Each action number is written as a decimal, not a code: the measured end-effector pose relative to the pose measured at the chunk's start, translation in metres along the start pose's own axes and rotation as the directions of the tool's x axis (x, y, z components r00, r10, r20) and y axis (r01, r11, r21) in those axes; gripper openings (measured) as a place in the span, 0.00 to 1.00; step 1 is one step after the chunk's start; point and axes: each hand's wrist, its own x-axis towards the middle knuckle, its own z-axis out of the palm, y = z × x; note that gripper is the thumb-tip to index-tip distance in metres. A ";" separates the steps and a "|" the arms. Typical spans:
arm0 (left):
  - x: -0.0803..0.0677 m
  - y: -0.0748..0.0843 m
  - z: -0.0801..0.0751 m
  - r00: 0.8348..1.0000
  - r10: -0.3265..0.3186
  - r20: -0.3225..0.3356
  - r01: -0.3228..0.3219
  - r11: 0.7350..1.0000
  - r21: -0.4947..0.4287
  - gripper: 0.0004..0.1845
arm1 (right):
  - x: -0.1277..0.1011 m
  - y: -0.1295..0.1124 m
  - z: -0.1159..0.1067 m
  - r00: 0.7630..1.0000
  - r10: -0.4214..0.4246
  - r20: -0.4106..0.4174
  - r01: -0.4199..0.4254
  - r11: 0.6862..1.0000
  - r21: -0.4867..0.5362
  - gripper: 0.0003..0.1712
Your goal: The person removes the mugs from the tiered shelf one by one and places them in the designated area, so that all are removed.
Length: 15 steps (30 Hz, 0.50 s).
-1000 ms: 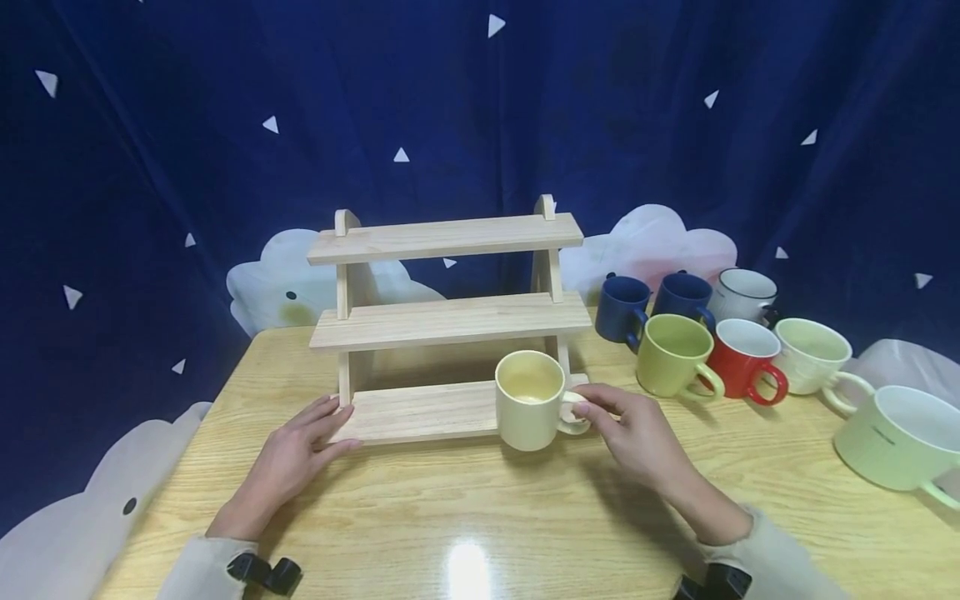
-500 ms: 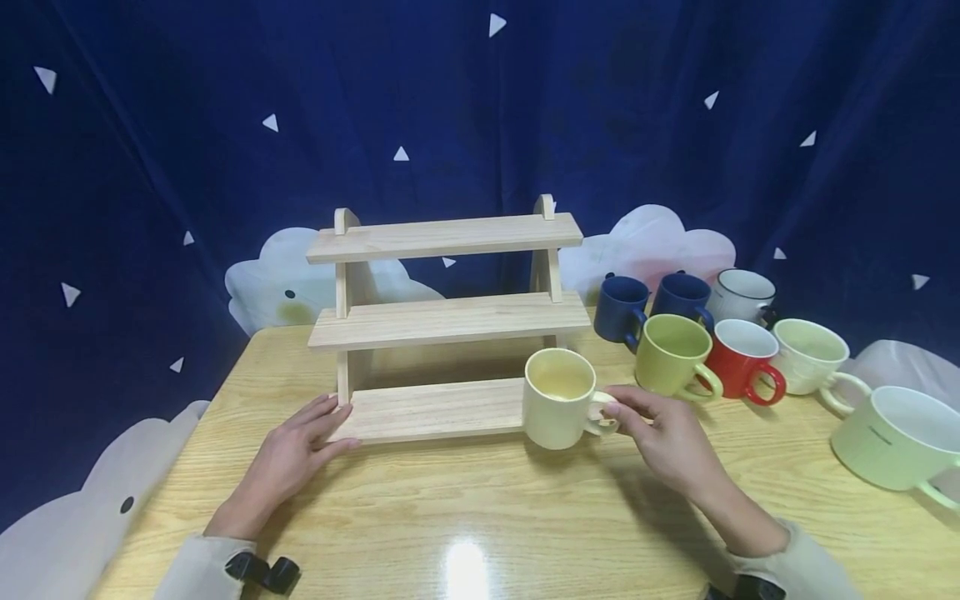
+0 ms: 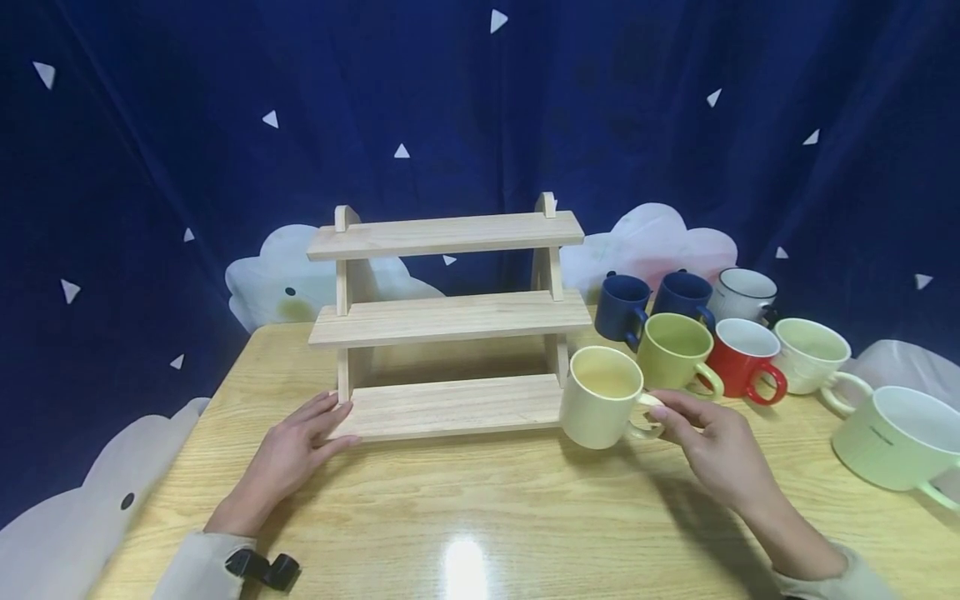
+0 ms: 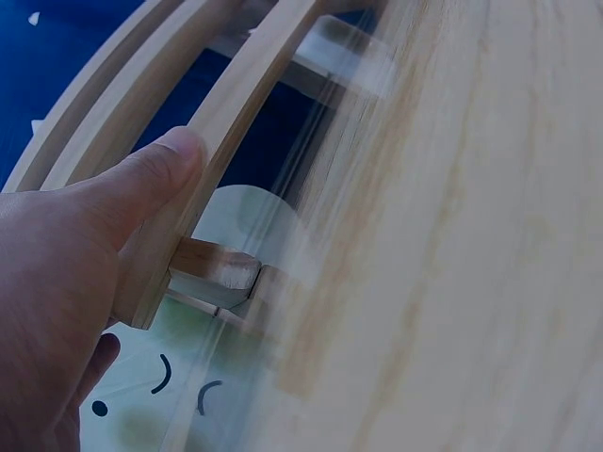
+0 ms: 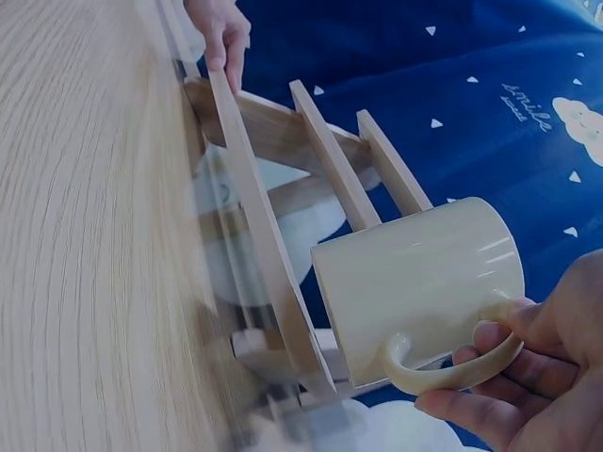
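Observation:
A three-tier wooden display shelf (image 3: 450, 321) stands on the table, its boards bare. My left hand (image 3: 288, 454) holds the left end of its lowest board; in the left wrist view the thumb (image 4: 155, 174) lies along the board's front edge and the other fingers are partly hidden. My right hand (image 3: 720, 454) pinches the handle of a pale yellow mug (image 3: 597, 408). That mug is upright, in front of the right end of the lowest board, hiding this corner. The right wrist view shows thumb and fingers around the mug's handle (image 5: 452, 377).
Right of the shelf stand several mugs: two dark blue mugs (image 3: 621, 310), an olive-green mug (image 3: 667, 354), a red mug (image 3: 738, 362), a white mug (image 3: 738, 298) and pale green ones (image 3: 888, 442). A blue curtain (image 3: 450, 100) hangs behind the wooden table (image 3: 375, 533).
My right hand has moved to the right with the pale yellow mug, from in front of the lowest board to its right end. The left hand stays on the shelf.

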 end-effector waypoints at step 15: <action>-0.001 0.000 -0.001 1.000 -0.004 0.006 0.004 1.000 -0.005 0.32 | -0.020 0.031 -0.036 0.996 0.040 -0.082 -0.042 0.999 -0.013 0.16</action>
